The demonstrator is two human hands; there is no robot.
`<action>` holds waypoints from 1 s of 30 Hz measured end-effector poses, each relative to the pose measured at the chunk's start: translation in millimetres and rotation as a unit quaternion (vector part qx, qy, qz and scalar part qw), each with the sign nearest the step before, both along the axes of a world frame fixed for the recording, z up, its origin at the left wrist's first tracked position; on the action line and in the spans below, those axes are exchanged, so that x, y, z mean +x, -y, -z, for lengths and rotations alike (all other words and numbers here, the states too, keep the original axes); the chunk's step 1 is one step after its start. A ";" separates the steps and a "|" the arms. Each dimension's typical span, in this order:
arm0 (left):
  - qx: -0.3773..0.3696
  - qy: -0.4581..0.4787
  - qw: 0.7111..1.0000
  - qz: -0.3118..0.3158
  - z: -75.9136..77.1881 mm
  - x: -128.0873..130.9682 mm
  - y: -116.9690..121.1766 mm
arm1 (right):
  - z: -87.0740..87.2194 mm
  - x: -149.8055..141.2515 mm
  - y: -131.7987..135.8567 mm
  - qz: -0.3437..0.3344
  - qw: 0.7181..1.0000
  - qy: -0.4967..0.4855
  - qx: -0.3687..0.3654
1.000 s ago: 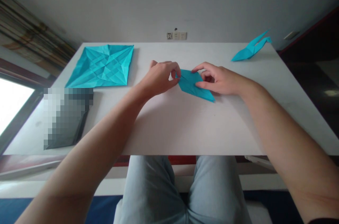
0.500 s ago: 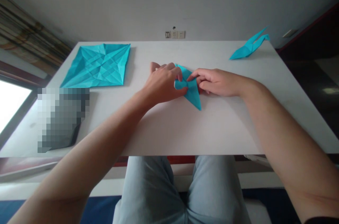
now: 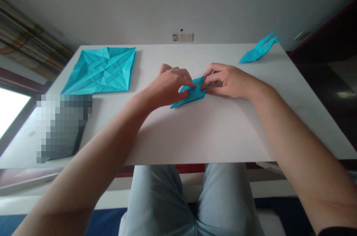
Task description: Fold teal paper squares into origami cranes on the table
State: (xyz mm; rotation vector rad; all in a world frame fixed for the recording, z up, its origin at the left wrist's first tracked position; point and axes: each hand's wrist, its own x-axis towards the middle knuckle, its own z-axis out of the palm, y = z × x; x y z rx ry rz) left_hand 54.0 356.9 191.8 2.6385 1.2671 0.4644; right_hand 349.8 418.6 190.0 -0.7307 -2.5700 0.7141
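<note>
Nearest: person's legs in light jeans, below the near edge of the white bench. Pixelated dark item near the bench's near left corner, content unreadable; its far end meets the near edge of the creased sheet.

Folded paper, blue, around mid-bench, between both hands. Long and narrow, one pointed end aimed near-left, layers visible along the near side.

Left hand: fingers narrow, holding the left part of the folded paper, thumb on the near side, index on top.
Right hand: fingers narrow too, holding the right end, index on the top face, thumb at the end; other fingers curled, exact contact unclear.

Creased sheet, same blue, opened out by the far left corner, grid and diagonal folds showing, left of the left hand and well apart from it.

Paper bird, also blue, by the far right corner, beyond the right hand, two thin points angled up and right.

Past the far edge: wall sockets, row of three, roughly centred.
</note>
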 end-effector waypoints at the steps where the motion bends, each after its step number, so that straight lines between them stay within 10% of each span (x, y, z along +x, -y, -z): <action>1: 0.002 -0.003 1.000 0.003 0.6 -1.7 -1.1 | -1.2 -0.9 0.9 -0.006 1.000 0.002 -0.010; 13: -0.045 0.047 0.998 0.025 -17.5 2.3 6.6 | -6.1 -11.0 6.9 0.016 0.997 0.016 -0.069; 30: -0.108 0.108 0.988 -0.024 5.9 7.3 0.7 | 4.2 -14.4 5.8 0.062 0.996 0.019 -0.069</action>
